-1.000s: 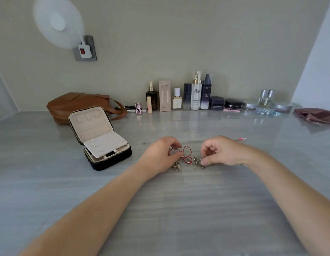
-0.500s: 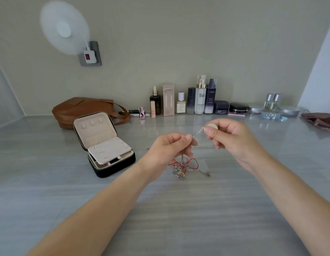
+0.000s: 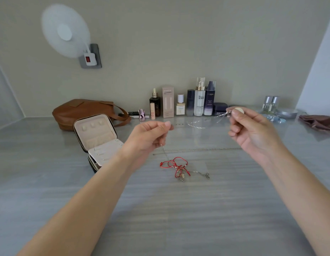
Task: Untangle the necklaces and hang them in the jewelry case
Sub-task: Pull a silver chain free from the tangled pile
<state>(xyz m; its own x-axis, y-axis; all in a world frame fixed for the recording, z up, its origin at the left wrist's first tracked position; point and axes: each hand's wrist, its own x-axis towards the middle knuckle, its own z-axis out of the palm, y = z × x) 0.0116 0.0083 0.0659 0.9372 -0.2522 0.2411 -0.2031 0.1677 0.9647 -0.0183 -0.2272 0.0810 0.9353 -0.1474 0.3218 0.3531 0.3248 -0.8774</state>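
A thin silver necklace (image 3: 199,126) stretches in the air between my two hands. My left hand (image 3: 150,134) pinches one part of it, and a short end dangles below the fingers. My right hand (image 3: 253,130) pinches the other end, near a round pale pendant (image 3: 238,110) at the fingertips. On the table below lies a tangle of red cord necklace (image 3: 177,166) with small charms and a silver chain piece. Another thin chain (image 3: 197,150) lies straight on the table behind the tangle. The open jewelry case (image 3: 97,137) stands to the left, its cream lid upright.
A brown leather bag (image 3: 82,110) lies behind the case. Several cosmetic bottles and boxes (image 3: 186,103) line the back wall. Silver jars (image 3: 271,106) and a maroon pouch (image 3: 317,121) sit at the far right. A small white fan (image 3: 65,32) hangs on the wall.
Both hands rose from the tangle and moved apart, drawing the silver necklace out between them. The red cord tangle stayed on the table.
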